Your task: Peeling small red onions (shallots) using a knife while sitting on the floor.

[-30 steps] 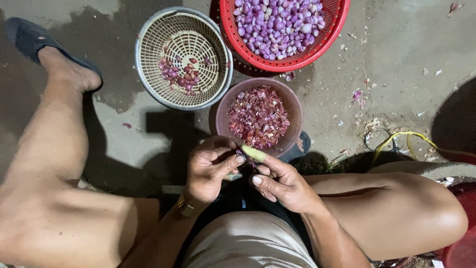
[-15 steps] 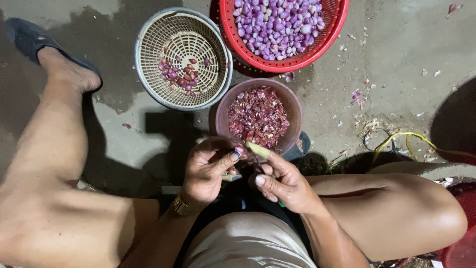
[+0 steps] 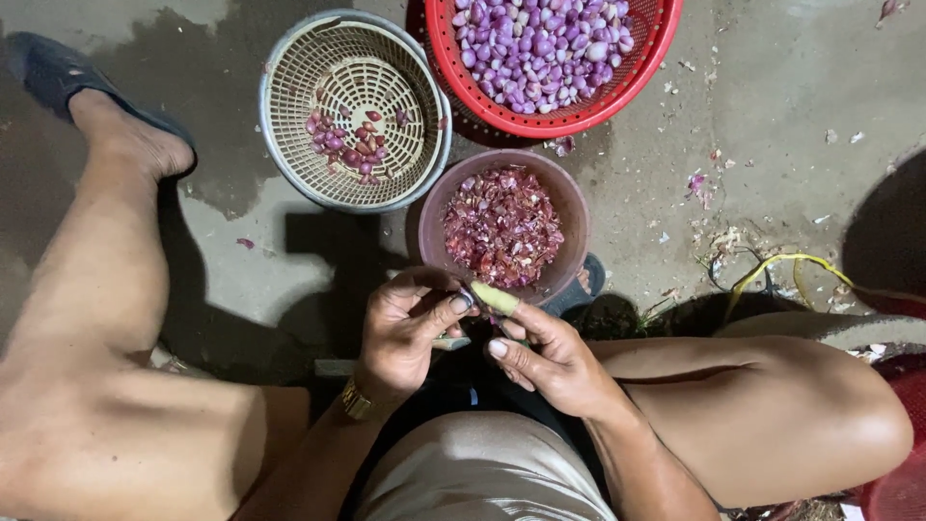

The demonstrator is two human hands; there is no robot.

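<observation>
Down close, the left hand (image 3: 410, 328) curls its fingers around a small shallot (image 3: 467, 298) that barely peeks out at the thumb tip, while the right hand (image 3: 552, 362) grips a pale-handled knife (image 3: 494, 297) right against it, both hands meeting above the lap. Just beyond them sits the purple bowl (image 3: 571, 207) heaped with reddish skins on the concrete floor (image 3: 772, 125). Further out, the beige basket (image 3: 289, 125) holds a few unpeeled shallots and the red basket (image 3: 644, 60) brims with peeled ones.

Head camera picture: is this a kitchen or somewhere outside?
Probably an outdoor yard or work floor: bare concrete ground littered with peelings, a red basket of peeled shallots, and a bowl of skins set on the ground.
</observation>
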